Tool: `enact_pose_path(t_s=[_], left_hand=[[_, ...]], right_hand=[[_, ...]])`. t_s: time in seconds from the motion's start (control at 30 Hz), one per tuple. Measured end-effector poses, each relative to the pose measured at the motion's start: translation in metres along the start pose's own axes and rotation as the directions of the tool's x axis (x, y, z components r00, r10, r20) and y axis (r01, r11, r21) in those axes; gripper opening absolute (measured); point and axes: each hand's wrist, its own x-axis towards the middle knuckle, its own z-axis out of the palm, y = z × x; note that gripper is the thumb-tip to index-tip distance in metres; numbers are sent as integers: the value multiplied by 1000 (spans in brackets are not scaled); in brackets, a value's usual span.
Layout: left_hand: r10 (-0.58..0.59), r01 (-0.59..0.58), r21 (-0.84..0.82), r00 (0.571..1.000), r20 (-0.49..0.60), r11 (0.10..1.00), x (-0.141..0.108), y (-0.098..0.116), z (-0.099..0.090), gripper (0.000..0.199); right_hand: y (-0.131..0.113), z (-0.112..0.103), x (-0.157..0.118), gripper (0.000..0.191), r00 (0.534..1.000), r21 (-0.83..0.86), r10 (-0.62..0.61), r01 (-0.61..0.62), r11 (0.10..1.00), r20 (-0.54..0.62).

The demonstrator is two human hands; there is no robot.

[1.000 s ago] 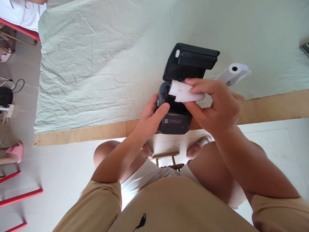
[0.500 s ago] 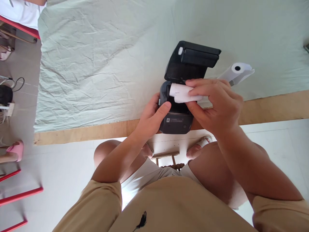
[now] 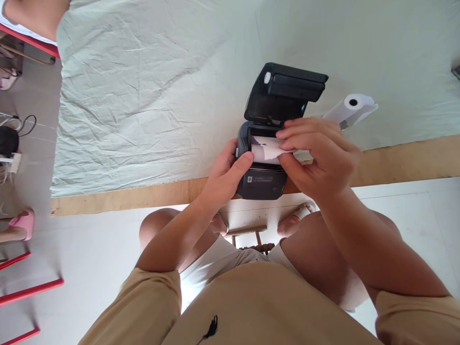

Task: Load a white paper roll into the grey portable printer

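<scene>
Printer (image 3: 262, 186) with lid (image 3: 283, 86) raised, paper roll (image 3: 258, 152) in its bay, two hands at work.
Far left: another person's arm (image 3: 38, 18), a black item (image 3: 9, 140) with cable, a pink shoe (image 3: 24, 225) and red bars (image 3: 32, 291), all off the tabletop (image 3: 125, 197). Next: wrinkled pale cloth (image 3: 125, 110), over the tabletop except its bare wooden front edge. Centre: left hand (image 3: 230, 173) gripping the printer's left side, thumb at the bay's rim; printer at the front edge, paper roll lying crosswise in the bay. Right of this: right hand (image 3: 319, 153), finger and thumb pinched on the roll's paper, covering its right end. Beyond that hand, partly hidden by it: spare roll (image 3: 345, 108), paper end loose. Far right: dark object (image 3: 456, 72), cut off by the border.
</scene>
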Motion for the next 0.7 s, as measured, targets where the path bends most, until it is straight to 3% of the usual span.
enact_pose_path(t_s=[0.1,0.2,0.3,0.33,0.4,0.47,0.53,0.6,0.7], left_hand=[[42,-42,-4,999,28,999,2,-4,-5,64],[124,-122,-26,989,85,992,5,-10,-13,65],[134,-136,14,986,96,991,6,-13,-16,84],[128,-131,31,988,85,991,5,-12,-16,94],[121,-125,58,991,64,991,3,-10,-14,110],[118,-123,73,991,69,990,2,-9,-13,118],[130,-138,86,987,91,987,3,-9,-13,121],[150,-160,95,983,102,983,5,-10,-14,121],[141,-151,112,986,93,982,6,-11,-16,123]], right_hand=[[-10,1,0,16,989,141,-116,127,982,-88],[-14,3,-3,13,987,250,-163,158,955,-3],[-9,4,-6,6,985,274,-161,171,947,-57],[-6,5,-8,2,982,262,-137,166,951,-127],[2,6,-11,14,978,241,-34,84,967,-207],[8,7,-15,39,983,258,100,-58,964,-153],[13,8,-19,59,984,292,177,-167,942,-9],[15,10,-22,63,977,341,210,-210,916,36],[19,12,-23,58,963,424,264,-218,879,-51]])
